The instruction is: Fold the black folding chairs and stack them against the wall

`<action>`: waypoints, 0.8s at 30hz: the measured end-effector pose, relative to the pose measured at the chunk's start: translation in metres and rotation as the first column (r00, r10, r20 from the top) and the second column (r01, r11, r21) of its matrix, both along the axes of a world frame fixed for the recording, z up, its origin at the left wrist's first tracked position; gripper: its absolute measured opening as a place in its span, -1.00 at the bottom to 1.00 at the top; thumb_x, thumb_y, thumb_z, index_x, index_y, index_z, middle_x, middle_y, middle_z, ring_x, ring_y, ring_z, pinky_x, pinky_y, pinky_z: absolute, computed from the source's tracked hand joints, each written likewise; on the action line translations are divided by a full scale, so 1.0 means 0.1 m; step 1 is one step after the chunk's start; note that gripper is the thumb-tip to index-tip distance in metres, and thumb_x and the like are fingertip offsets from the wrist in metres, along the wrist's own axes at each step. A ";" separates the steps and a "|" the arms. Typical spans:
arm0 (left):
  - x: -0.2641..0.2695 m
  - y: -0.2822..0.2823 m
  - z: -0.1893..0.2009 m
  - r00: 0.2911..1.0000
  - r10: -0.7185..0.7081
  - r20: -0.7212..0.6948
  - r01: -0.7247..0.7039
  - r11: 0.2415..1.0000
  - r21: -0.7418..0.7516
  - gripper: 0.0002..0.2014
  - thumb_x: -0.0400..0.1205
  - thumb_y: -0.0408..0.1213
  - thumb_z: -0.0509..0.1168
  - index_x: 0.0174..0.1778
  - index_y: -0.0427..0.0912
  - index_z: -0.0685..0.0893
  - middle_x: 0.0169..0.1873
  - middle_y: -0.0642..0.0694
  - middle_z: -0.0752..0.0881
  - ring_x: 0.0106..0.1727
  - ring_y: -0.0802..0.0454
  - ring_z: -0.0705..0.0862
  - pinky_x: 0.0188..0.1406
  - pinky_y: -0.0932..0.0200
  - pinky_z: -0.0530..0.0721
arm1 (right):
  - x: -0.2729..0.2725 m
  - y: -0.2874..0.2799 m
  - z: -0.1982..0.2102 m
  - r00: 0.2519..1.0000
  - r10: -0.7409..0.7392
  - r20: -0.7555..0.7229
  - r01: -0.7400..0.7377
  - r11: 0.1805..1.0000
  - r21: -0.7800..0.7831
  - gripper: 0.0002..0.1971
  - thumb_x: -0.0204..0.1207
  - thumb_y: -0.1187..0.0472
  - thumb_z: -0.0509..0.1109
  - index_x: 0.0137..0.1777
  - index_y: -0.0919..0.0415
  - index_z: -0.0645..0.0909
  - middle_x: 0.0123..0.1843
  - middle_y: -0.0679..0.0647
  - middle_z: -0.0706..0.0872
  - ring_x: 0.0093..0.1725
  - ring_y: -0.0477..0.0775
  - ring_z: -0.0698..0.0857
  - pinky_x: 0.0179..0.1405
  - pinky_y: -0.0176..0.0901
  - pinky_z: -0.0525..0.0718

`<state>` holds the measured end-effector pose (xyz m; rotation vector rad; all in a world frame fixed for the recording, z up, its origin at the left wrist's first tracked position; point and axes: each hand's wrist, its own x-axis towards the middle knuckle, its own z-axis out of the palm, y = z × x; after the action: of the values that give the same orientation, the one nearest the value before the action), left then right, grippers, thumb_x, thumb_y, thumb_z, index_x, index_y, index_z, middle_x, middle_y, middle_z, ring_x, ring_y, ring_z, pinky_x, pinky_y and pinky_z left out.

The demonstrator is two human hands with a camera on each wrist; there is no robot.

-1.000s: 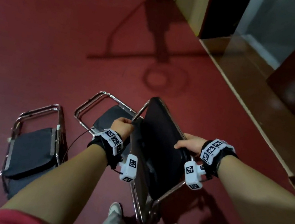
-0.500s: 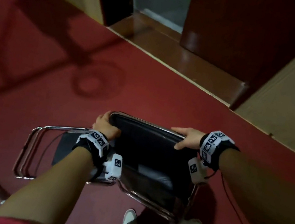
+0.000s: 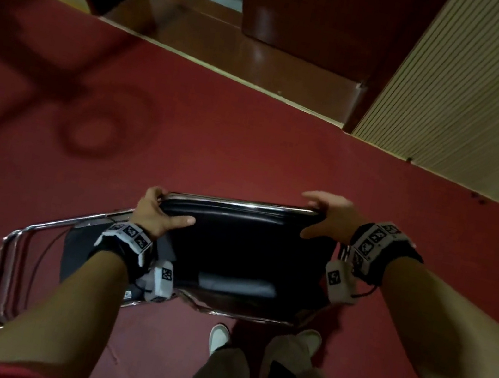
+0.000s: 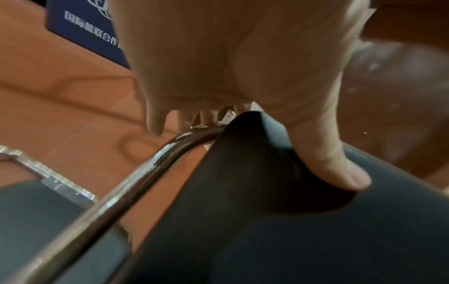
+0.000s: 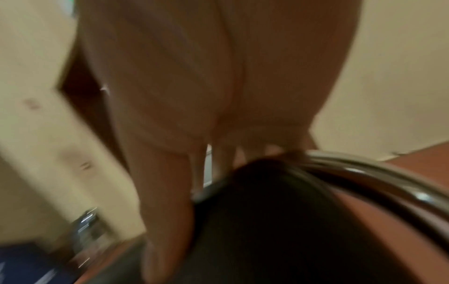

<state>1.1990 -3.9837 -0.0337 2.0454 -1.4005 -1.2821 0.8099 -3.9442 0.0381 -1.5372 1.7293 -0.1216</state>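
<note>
Item: folded black chair [image 3: 240, 254], chrome tube frame, padded black seat and back. Location: off the red carpet [image 3: 249, 142], carried in front of my legs, its top rail level between my two hands. The ribbed beige wall [image 3: 478, 95] lies ahead to my right, well apart from the chair.

My left hand [image 3: 154, 217]: wrapped round the left top corner, fingers over the far side of the rail, thumb [image 4: 335, 163] pressed into the black padding.

My right hand [image 3: 331, 216]: clasping the right top corner, fingers over the rail, thumb down the near face of the pad. The right wrist view is blurred, so I cannot tell how tightly.

Second item: another folded chair [image 3: 40, 252], lying flat on the carpet just to my left, partly under my left forearm.

Handling, as I judge it: stiff and moderately heavy, a two-hand load. The polished tube looks slippery; the padding gives under the thumb and offers better purchase. Best hold is the two top corners, where tube and pad meet. The folded halves may swing apart if tipped, and fingers near the hinges could be pinched.
</note>
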 end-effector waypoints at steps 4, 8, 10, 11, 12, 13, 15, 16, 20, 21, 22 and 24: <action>-0.12 0.14 -0.09 0.990 0.098 -0.099 -0.102 0.994 -0.036 -0.15 0.11 -0.07 0.80 0.25 0.00 0.48 0.20 -0.10 0.68 0.25 -0.12 0.70 0.32 0.00 0.67 | -0.08 0.19 -0.12 0.985 -0.174 -0.010 0.172 0.981 -0.090 -0.29 0.22 -0.07 0.72 0.37 0.09 0.62 0.31 0.08 0.65 0.31 0.14 0.64 0.29 -0.08 0.58; -0.16 0.34 -0.21 0.967 0.211 -0.142 -0.219 0.975 -0.047 0.01 -0.13 0.30 0.73 0.25 0.09 0.56 0.21 -0.02 0.72 0.23 -0.04 0.71 0.33 -0.03 0.68 | -0.13 0.39 -0.28 0.909 -0.409 0.077 0.414 0.908 -0.067 -0.09 0.22 -0.13 0.71 0.54 0.12 0.43 0.44 0.10 0.48 0.38 0.16 0.54 0.37 0.08 0.57; -0.18 0.48 -0.20 0.954 0.256 -0.158 -0.266 0.963 -0.044 -0.09 0.12 0.08 0.77 0.38 -0.03 0.57 0.27 -0.05 0.69 0.29 -0.05 0.67 0.33 0.05 0.62 | -0.14 0.49 -0.35 0.878 -0.472 0.073 0.477 0.877 -0.064 -0.15 0.21 -0.15 0.70 0.47 0.13 0.49 0.35 0.09 0.45 0.34 0.17 0.55 0.34 0.06 0.59; -0.18 0.53 -0.22 0.940 0.296 -0.171 -0.305 0.952 -0.027 -0.14 0.24 -0.04 0.75 0.44 -0.11 0.55 0.29 -0.06 0.67 0.31 -0.05 0.65 0.31 0.09 0.59 | -0.15 0.55 -0.38 0.867 -0.491 0.087 0.497 0.864 -0.074 -0.22 0.22 -0.15 0.69 0.41 0.10 0.52 0.29 0.06 0.45 0.28 0.14 0.56 0.30 0.03 0.60; -0.17 0.59 -0.24 0.925 0.335 -0.179 -0.341 0.940 -0.002 -0.19 0.33 -0.11 0.71 0.48 -0.16 0.53 0.29 -0.07 0.66 0.31 -0.05 0.63 0.28 0.11 0.55 | -0.15 0.60 -0.40 0.854 -0.509 0.106 0.517 0.852 -0.078 -0.28 0.24 -0.14 0.69 0.36 0.05 0.52 0.26 0.03 0.45 0.23 0.11 0.57 0.25 0.02 0.62; -0.17 0.63 -0.26 0.914 0.361 -0.186 -0.365 0.931 0.015 -0.22 0.38 -0.14 0.69 0.49 -0.18 0.53 0.28 -0.07 0.65 0.29 -0.03 0.62 0.25 0.14 0.52 | -0.15 0.65 -0.42 0.839 -0.527 0.136 0.539 0.838 -0.080 -0.32 0.25 -0.13 0.68 0.33 0.00 0.51 0.24 0.01 0.47 0.21 0.10 0.58 0.19 -0.01 0.63; -0.20 0.68 -0.28 0.908 0.373 -0.193 -0.374 0.927 0.032 -0.28 0.41 -0.19 0.67 0.46 -0.21 0.55 0.22 -0.07 0.64 0.22 0.00 0.60 0.21 0.17 0.49 | -0.20 0.72 -0.46 0.817 -0.550 0.172 0.568 0.820 -0.075 -0.30 0.27 -0.08 0.69 0.37 0.00 0.49 0.30 0.04 0.50 0.25 0.11 0.58 0.11 -0.08 0.59; -0.22 0.68 -0.28 0.905 0.374 -0.201 -0.374 0.927 0.037 -0.32 0.42 -0.22 0.66 0.44 -0.22 0.56 0.19 -0.08 0.64 0.19 0.00 0.60 0.18 0.17 0.49 | -0.23 0.75 -0.48 0.813 -0.556 0.172 0.573 0.816 -0.070 -0.24 0.28 -0.06 0.69 0.45 0.04 0.47 0.37 0.08 0.50 0.29 0.12 0.57 0.12 -0.11 0.56; -0.38 0.65 -0.30 0.906 0.357 -0.228 -0.358 0.933 0.040 -0.37 0.43 -0.26 0.65 0.38 -0.25 0.58 0.13 -0.10 0.66 0.17 -0.06 0.64 0.14 0.16 0.49 | -0.40 0.88 -0.52 0.785 -0.599 0.158 0.609 0.792 -0.023 0.04 0.30 -0.03 0.68 0.70 0.19 0.20 0.63 0.18 0.35 0.56 0.21 0.41 0.37 -0.02 0.48; -0.42 0.63 -0.31 0.907 0.354 -0.229 -0.355 0.934 0.038 -0.35 0.42 -0.23 0.66 0.39 -0.26 0.58 0.14 -0.12 0.68 0.18 -0.08 0.65 0.15 0.14 0.52 | -0.45 0.94 -0.53 0.777 -0.611 0.151 0.617 0.787 0.006 0.07 0.30 -0.03 0.69 0.71 0.19 0.16 0.65 0.19 0.33 0.59 0.22 0.38 0.43 0.03 0.47; -0.48 0.62 -0.31 0.906 0.355 -0.230 -0.356 0.934 0.039 -0.31 0.40 -0.20 0.68 0.41 -0.26 0.58 0.16 -0.14 0.70 0.19 -0.10 0.67 0.19 0.12 0.54 | -0.51 1.00 -0.53 0.776 -0.616 0.135 0.618 0.786 0.030 0.11 0.26 -0.05 0.71 0.72 0.19 0.15 0.65 0.19 0.33 0.59 0.23 0.38 0.46 0.08 0.47; -0.60 0.59 -0.31 0.900 0.367 -0.236 -0.366 0.929 0.052 -0.26 0.37 -0.19 0.69 0.44 -0.25 0.57 0.21 -0.18 0.72 0.21 -0.11 0.68 0.25 0.10 0.57 | -0.61 1.14 -0.58 0.752 -0.649 0.114 0.645 0.761 0.075 0.23 0.06 -0.22 0.75 0.69 0.15 0.21 0.61 0.16 0.42 0.53 0.23 0.47 0.43 0.15 0.55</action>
<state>1.1392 -3.9249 -0.0650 1.9565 -0.8524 -1.3126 0.7485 -3.8299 -0.0196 -0.8128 2.0716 -0.5365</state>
